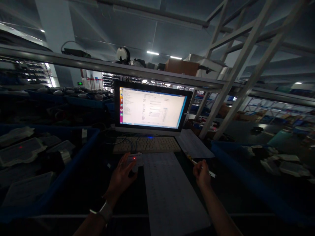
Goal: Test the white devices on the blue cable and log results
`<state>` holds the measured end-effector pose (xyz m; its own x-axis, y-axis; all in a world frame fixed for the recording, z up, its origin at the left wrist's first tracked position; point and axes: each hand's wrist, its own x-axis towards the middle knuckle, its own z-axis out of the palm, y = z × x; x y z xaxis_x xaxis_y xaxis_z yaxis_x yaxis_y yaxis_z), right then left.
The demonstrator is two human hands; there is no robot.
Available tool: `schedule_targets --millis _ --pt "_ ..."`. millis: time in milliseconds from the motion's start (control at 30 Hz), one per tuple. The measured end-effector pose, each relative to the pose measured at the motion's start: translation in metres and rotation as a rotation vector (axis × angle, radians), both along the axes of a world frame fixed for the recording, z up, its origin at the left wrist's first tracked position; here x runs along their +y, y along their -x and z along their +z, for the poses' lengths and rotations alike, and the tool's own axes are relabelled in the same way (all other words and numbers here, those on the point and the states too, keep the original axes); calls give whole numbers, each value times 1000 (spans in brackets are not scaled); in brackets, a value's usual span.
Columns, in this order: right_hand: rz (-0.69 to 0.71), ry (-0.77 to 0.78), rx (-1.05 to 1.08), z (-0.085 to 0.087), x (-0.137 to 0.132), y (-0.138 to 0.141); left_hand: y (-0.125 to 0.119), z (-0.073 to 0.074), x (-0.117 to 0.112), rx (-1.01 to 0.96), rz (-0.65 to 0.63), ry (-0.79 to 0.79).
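Just below the keyboard, my left hand grips a small pale boxy device with a red light on it. My right hand is closed around a white pen, which slants across the fingers. Between the two hands lies a long printed paper sheet. Another paper sheet rests above my right hand, beside the keyboard. A lit computer monitor stands behind the keyboard, showing a form whose text is too blurred to read.
On the left, a blue bin holds several pale cased devices. A second blue bin at the right contains similar pieces. Above the monitor runs a shelf carrying a cardboard box. Metal frame posts rise at the right.
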<state>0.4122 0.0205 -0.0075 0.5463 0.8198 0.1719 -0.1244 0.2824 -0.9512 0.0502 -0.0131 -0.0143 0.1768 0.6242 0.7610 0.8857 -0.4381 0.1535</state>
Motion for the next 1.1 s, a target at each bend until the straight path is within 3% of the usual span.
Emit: schedule_targets --millis 333,767,1100 --pt "2 -16 6 -4 2 -3 0 -6 3 -49 -30 -12" --pt "24 -28 28 -5 2 -5 -2 -1 -1 -25 -17 33" --pt "16 -20 39 -7 5 -5 0 -4 1 -34 -11 37"
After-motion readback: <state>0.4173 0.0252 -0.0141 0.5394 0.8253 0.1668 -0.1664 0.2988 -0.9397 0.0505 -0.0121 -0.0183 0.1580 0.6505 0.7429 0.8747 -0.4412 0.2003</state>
